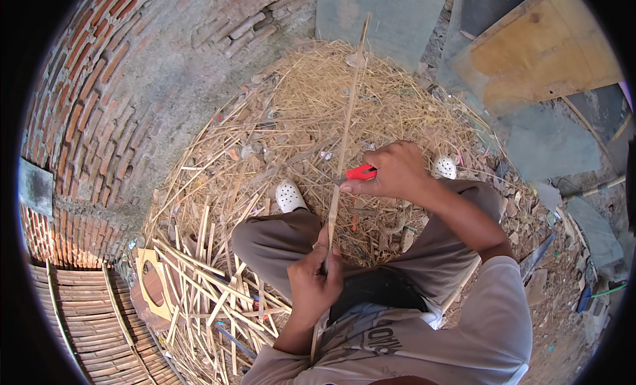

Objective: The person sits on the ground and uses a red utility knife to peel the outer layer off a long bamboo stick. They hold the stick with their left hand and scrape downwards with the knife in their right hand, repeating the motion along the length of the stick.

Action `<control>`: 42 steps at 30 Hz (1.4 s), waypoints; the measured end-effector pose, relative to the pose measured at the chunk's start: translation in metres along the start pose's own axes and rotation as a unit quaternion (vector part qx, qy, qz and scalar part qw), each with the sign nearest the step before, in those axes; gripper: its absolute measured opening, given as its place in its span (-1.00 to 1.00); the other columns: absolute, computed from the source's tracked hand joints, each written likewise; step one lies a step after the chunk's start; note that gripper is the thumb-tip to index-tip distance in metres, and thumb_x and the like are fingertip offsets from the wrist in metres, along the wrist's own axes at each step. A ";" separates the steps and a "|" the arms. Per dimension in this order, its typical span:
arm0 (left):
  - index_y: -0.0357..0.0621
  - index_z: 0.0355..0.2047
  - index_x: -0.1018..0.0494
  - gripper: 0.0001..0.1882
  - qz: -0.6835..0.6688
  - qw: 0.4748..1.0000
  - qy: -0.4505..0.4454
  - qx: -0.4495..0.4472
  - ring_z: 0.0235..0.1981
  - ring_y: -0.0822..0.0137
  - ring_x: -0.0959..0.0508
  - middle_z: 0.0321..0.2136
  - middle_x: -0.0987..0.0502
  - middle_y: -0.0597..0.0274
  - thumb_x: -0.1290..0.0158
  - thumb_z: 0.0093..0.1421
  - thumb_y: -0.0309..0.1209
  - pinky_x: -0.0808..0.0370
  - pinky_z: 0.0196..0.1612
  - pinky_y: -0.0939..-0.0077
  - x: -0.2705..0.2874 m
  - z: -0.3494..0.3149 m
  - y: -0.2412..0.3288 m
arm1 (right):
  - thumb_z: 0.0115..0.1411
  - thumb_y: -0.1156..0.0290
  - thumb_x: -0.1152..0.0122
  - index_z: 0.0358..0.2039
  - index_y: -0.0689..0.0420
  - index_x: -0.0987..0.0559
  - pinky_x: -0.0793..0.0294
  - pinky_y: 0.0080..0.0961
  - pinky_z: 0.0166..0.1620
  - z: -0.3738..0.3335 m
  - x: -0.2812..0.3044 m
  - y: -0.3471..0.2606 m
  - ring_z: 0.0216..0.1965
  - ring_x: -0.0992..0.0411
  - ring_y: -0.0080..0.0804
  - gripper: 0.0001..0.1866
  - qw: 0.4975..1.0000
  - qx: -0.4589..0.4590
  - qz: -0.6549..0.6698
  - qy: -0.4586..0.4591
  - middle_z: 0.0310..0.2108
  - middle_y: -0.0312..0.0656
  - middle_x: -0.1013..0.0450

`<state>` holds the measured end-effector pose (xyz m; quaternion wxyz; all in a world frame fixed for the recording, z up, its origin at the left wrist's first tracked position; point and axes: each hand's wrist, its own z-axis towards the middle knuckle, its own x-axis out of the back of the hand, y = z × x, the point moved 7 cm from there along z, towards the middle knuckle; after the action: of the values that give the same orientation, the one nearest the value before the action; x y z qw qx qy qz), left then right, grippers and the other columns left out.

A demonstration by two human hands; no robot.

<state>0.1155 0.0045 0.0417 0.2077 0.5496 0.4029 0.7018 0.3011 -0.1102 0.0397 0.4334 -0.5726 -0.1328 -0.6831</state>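
A long, thin bamboo strip (pixel 351 100) runs away from me, its far tip rising over the litter ahead. My left hand (pixel 316 279) is closed around its lower part, and the near end passes down beside my shirt. In my closed right hand (pixel 399 171) is a knife with a red handle (pixel 361 172). Its blade, mostly hidden, lies against or very near the strip's edge, ahead of my left hand. The right thumb reaches toward the strip at that spot.
Many split bamboo strips (pixel 218 295) lie in a heap at my left, next to a yellow board with a round hole (pixel 151 279). Shavings (pixel 318 87) cover the ground ahead. A brick wall (pixel 99 107) stands at left; a wooden panel (pixel 540 50) and grey sheets (pixel 550 143) lie at right.
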 end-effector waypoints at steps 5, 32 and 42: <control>-0.37 0.00 -0.46 -0.63 -0.001 1.000 0.005 -0.029 -0.72 0.42 -0.48 -0.72 -0.45 0.03 -0.04 0.16 -0.53 -0.41 -0.54 0.56 -0.002 -0.002 -0.001 | -0.09 -0.55 0.01 -0.68 0.08 -0.59 -0.46 -0.31 -0.54 0.016 -0.002 0.034 -0.65 -0.50 -0.21 -0.19 0.998 -0.060 -0.023 0.016 -0.78 -0.16 -0.43; -0.37 0.02 -0.44 -0.63 -0.088 0.991 -0.099 -0.006 -0.69 0.65 -0.28 -0.75 -0.32 0.20 -0.05 0.20 -0.50 -0.27 -0.59 0.66 -0.027 -0.027 -0.014 | 0.06 -0.52 0.21 -0.73 0.27 -0.50 -0.39 -0.18 -0.38 -0.002 0.026 0.320 -0.56 -0.45 -0.08 -0.06 0.908 -0.404 0.038 0.110 -0.74 0.00 -0.37; -0.33 0.08 -0.40 -0.64 -0.191 0.979 -0.069 0.035 -0.53 0.68 -0.32 -0.62 -0.44 0.40 0.03 0.28 -0.51 -0.31 -0.47 0.74 -0.028 0.016 -0.005 | -0.13 -0.44 -0.18 -0.73 0.10 -0.53 -0.36 -0.26 -0.57 -0.020 0.014 0.001 -0.70 -0.43 -0.14 -0.28 0.998 0.058 0.023 -0.024 -0.80 -0.16 -0.37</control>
<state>0.1382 -0.0075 0.0218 0.3458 0.5168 0.5090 0.5952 0.2889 -0.1312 0.0460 0.4785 -0.5656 -0.1697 -0.6499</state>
